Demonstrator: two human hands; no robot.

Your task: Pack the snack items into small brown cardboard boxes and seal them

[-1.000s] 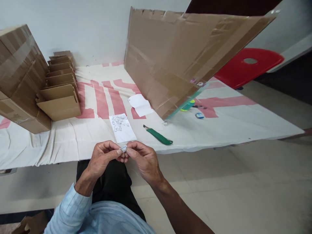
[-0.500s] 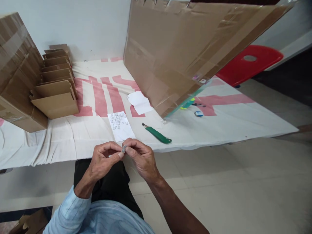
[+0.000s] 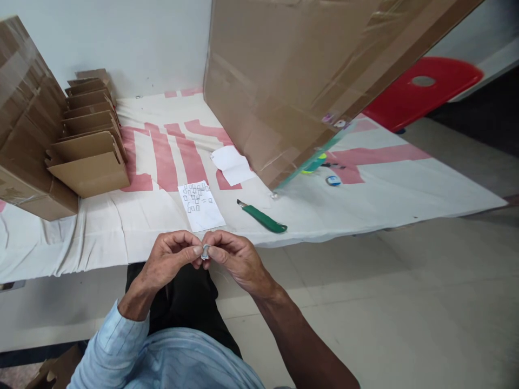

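Note:
Between my fingertips is a small pale grey-blue piece [image 3: 205, 252], too small to name. My left hand [image 3: 168, 258] pinches its left side with thumb and forefinger. My right hand [image 3: 237, 263] pinches the other side, so both hands meet just off the table's front edge. Beyond them on the cloth lies a white paper sheet [image 3: 206, 215] with small squares drawn on it. To its right rests a green utility knife [image 3: 264, 218], its blade end pointing up and left. A second, creased white paper [image 3: 233, 165] lies farther back.
A large cardboard box [image 3: 284, 81] leans over the table's right half. Folded cartons [image 3: 91, 167] stand in a row at the left beside another taped box [image 3: 28, 119]. A small blue-and-white roll [image 3: 333, 181] lies right of the big box, before a red chair [image 3: 421, 92].
The small piece has turned between my fingers and shows more of its pale face. My hands stay pinched together, and the view has shifted slightly.

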